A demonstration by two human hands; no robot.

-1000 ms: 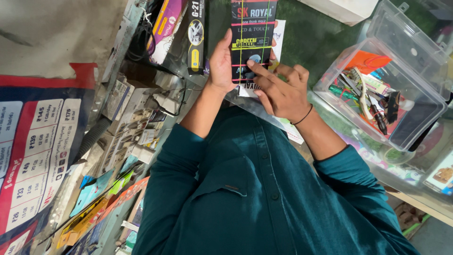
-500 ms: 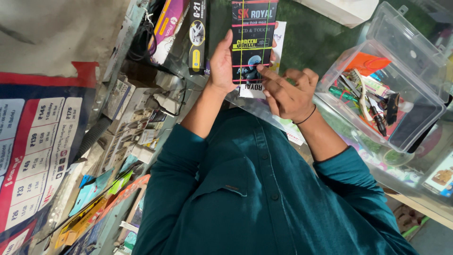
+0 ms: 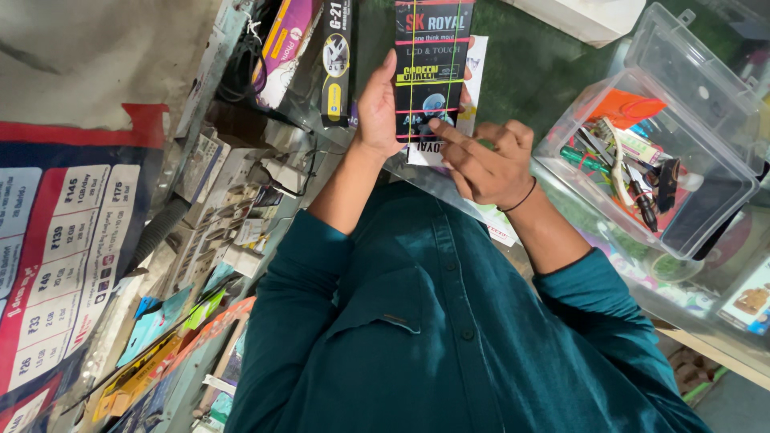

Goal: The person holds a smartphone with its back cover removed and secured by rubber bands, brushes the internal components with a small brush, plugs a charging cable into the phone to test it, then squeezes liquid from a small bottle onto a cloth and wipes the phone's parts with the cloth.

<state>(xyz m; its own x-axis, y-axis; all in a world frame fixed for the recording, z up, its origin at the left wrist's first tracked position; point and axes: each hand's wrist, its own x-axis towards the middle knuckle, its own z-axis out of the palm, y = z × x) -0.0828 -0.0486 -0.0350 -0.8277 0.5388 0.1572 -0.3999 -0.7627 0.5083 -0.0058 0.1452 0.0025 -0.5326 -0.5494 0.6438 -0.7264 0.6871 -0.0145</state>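
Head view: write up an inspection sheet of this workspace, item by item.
Surface: green counter top, mostly covered.
Job's things: flat black packet with red and yellow print, held up off the counter; a white packet sits behind it.
Clutter: clear plastic box, lid open, holding screwdrivers and small tools; white box at the top edge.
Grippers: left hand grips the packet's edge; right hand points a forefinger at its front.
Cables: black cable coil by the hanging packs.
Surroundings: price poster, display of small packaged goods below.
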